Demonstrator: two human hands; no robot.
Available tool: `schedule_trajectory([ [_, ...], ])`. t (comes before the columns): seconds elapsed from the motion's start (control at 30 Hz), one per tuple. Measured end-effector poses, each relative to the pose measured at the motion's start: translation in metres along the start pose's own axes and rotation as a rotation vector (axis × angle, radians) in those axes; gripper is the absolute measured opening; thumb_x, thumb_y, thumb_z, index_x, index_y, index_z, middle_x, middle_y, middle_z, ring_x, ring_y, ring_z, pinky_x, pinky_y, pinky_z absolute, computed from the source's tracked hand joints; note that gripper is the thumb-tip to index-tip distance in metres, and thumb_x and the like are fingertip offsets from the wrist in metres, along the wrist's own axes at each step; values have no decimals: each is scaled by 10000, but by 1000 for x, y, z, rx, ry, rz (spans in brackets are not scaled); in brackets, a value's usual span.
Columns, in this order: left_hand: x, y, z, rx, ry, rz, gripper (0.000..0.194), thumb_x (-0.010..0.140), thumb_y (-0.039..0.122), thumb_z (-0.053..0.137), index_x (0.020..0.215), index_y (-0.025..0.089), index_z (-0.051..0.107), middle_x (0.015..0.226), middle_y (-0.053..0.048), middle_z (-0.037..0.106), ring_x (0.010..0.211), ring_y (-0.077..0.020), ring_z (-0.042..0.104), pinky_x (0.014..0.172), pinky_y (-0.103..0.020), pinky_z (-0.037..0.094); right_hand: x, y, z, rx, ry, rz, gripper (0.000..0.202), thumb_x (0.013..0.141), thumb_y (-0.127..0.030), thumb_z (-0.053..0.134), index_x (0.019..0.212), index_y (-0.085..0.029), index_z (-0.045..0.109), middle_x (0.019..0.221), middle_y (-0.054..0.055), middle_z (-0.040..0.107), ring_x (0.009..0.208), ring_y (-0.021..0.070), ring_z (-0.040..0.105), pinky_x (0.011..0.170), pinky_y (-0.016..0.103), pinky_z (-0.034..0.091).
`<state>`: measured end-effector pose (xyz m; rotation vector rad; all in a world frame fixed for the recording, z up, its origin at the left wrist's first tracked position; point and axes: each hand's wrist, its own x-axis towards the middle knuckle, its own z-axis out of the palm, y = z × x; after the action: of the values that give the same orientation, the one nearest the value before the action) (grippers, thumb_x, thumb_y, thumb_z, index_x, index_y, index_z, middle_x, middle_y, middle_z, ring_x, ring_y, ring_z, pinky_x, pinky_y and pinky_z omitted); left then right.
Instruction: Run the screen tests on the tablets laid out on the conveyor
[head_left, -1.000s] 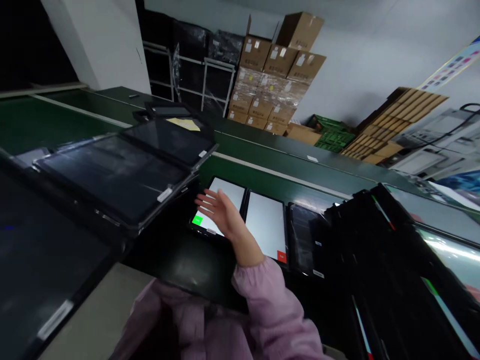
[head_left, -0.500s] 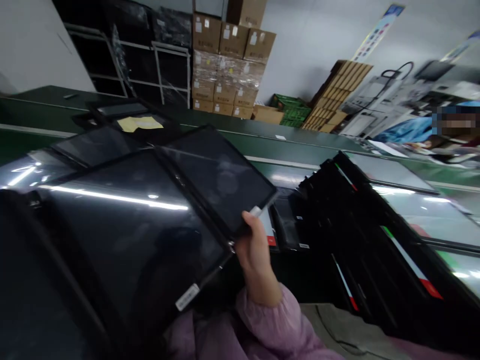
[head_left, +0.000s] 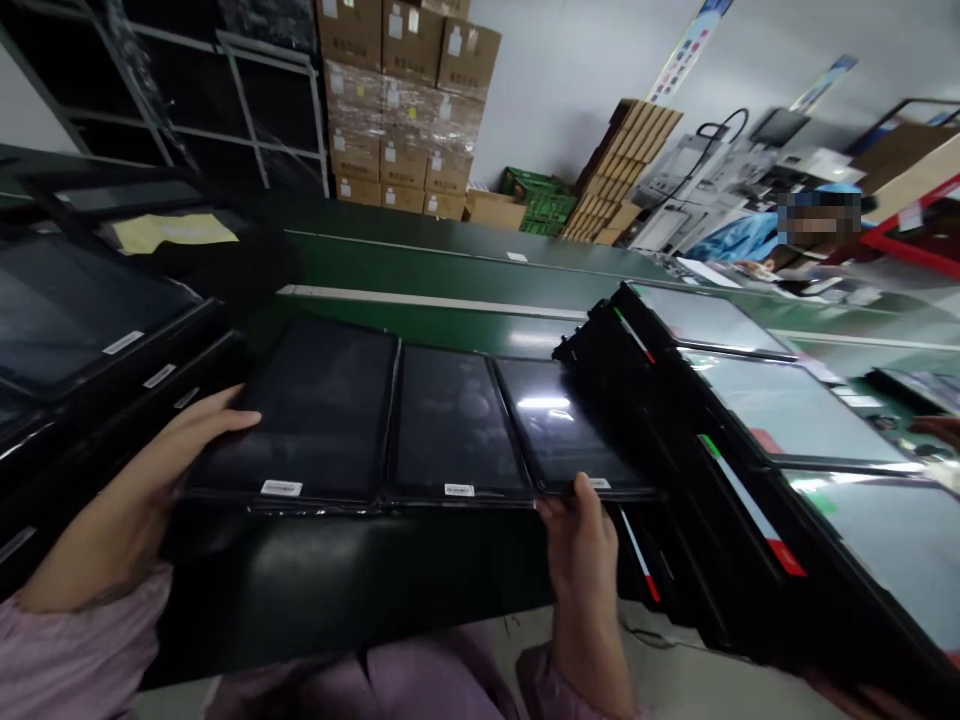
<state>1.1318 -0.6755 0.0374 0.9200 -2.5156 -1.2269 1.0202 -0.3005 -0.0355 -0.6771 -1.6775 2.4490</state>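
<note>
My two hands hold a long black tray (head_left: 322, 506) between them, nearly level above the green bench. Three dark glass screen panels (head_left: 454, 425) lie side by side in it, each with a small white label at the near edge. My left hand (head_left: 199, 430) grips its left end, thumb on top and the other fingers hidden. Near the right front corner, my right hand (head_left: 589, 530) pinches the rim, thumb above and fingers underneath. The tray's right end meets or overlaps a stack of black trays (head_left: 652, 450); I cannot tell whether they touch.
Pale screen panels (head_left: 795, 400) top the right-hand stack. More dark panels (head_left: 67, 310) are stacked at the left, near a yellow paper (head_left: 176, 232). Behind the green bench (head_left: 360, 260) stand cardboard boxes (head_left: 405, 110) and green crates (head_left: 547, 195). A co-worker (head_left: 750, 235) sits far right.
The held tray has come away from the left stack, moved right and levelled from a steep tilt. My left hand now shows at its left end. The view has shifted right.
</note>
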Motion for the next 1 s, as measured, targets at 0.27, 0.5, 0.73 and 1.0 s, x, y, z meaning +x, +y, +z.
schedule_trajectory([
  [0.27,44,49,22,464,-270,190,835,906,556,449,1646,181,348,1748,-43,177,1615,-256,173,1307,-441,162,11,-81,-64,-1106,46,-184,554,787,-767,628,971,-269,788,818,87,787,689,291,707,590,402,570],
  [0.5,128,113,112,748,-497,459,774,982,461,397,1638,55,330,1702,-195,282,1591,-352,226,1289,-487,209,134,-58,-11,-1352,-216,-602,897,789,-767,515,1357,-87,659,1378,251,668,1315,442,610,1123,589,473],
  [0.73,157,107,109,736,-428,505,641,921,471,422,1401,108,642,1387,-151,652,1265,-337,615,1064,-414,487,179,-46,-5,-1094,-353,-419,910,737,-745,705,1427,-160,602,1416,182,666,1356,359,610,1184,532,465],
  [1.0,153,108,106,787,-351,381,586,892,500,470,1313,164,701,1316,-129,702,1158,-381,668,922,-452,550,192,-40,-2,-803,-393,-347,799,745,-611,802,1413,-220,605,1480,138,633,1409,313,572,1231,529,410],
])
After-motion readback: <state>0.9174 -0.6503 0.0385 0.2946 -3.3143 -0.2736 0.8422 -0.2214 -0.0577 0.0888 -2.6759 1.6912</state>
